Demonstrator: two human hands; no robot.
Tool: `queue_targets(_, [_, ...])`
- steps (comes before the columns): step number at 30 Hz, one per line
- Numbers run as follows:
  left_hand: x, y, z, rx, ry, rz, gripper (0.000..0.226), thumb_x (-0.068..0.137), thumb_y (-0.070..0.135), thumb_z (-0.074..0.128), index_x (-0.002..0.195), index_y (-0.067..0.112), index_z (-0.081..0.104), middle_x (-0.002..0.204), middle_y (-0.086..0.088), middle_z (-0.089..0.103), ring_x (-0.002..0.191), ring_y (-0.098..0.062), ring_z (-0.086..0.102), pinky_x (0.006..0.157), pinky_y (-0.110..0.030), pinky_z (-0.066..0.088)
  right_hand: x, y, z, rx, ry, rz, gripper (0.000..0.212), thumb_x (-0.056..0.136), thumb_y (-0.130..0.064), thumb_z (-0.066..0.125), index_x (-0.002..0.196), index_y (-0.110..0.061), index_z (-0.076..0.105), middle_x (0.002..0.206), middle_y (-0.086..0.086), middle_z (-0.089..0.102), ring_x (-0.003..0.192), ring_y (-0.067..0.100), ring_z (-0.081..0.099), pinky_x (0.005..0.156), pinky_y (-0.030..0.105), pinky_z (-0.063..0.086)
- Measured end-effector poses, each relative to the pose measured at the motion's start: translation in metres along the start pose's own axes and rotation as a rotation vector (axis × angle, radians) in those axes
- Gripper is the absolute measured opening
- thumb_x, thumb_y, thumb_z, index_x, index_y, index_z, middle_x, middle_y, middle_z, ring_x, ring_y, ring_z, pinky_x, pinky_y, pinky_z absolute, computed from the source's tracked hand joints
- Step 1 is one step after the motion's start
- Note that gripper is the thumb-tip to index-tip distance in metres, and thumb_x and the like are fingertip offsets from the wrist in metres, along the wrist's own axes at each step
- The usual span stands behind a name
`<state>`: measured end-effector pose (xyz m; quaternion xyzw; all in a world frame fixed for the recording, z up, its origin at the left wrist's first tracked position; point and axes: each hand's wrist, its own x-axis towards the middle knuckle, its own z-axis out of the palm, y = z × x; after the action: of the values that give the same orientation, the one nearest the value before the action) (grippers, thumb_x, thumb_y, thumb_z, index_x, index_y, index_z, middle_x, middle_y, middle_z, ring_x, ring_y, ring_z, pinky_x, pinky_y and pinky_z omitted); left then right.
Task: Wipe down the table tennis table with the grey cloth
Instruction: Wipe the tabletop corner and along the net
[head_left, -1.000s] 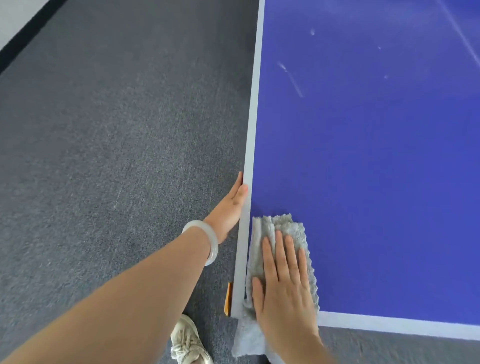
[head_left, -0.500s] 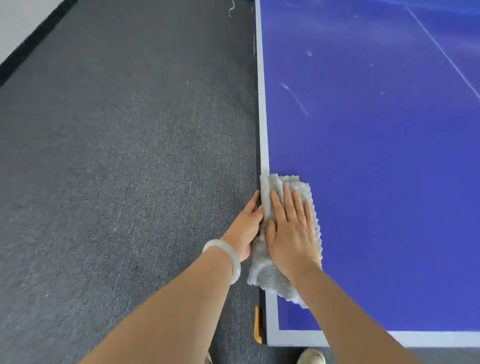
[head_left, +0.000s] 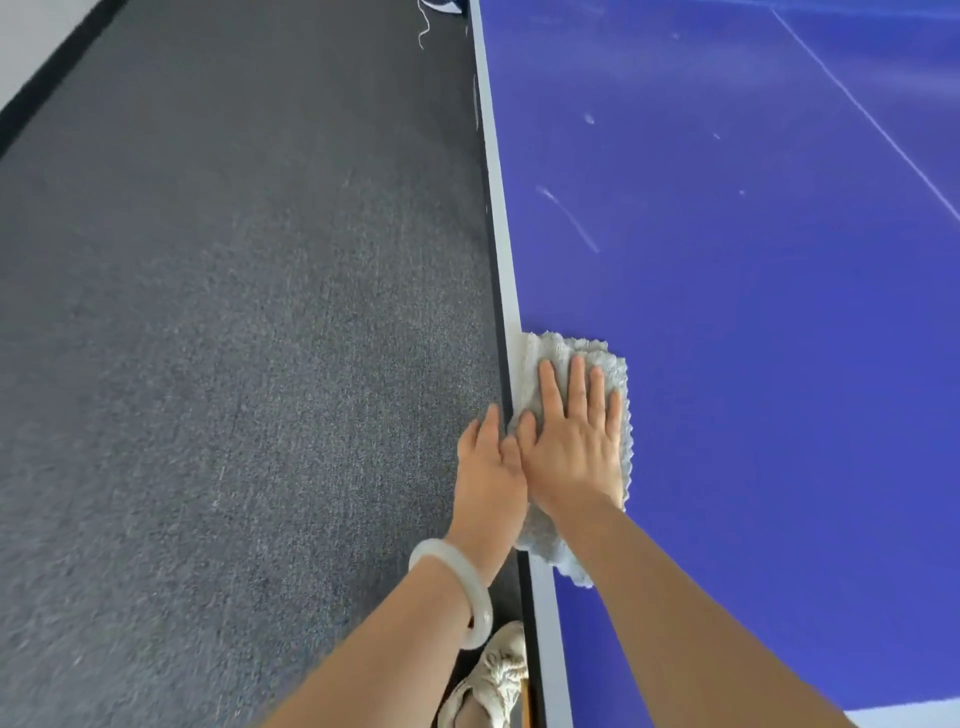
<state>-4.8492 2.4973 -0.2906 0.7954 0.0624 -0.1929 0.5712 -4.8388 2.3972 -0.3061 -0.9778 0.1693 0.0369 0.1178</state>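
Observation:
The grey cloth (head_left: 566, 353) lies folded on the blue table tennis table (head_left: 753, 322), over its white left edge line. My right hand (head_left: 574, 441) presses flat on the cloth with straight fingers. Just left of it, my left hand (head_left: 488, 467) rests against the table's side edge, touching the right hand and the cloth's hanging part. A pale bangle sits on the left wrist. White smears mark the blue surface farther along.
Grey carpet floor (head_left: 234, 338) fills the left half. My beige shoe (head_left: 493, 675) stands under the table's edge at the bottom. A thin white line (head_left: 872, 119) crosses the table at the upper right.
Both hands and the cloth have slid forward along the table's left edge, away from the near corner. The left hand moved in beside the right.

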Motion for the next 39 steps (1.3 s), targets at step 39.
queue_targets(39, [0.133,0.070,0.097,1.287,-0.355,0.957,0.057,0.105,0.036,0.018,0.159,0.020,0.013,0.167,0.000,0.003,0.154,-0.022,0.000,0.121,-0.053,0.014,0.110,0.141,-0.036,0.082,0.161,0.363,0.060,0.103,-0.033,0.008,0.157,-0.008,0.005,0.166,0.007,-0.003,0.153,0.020,-0.008,0.124,0.044,-0.009])
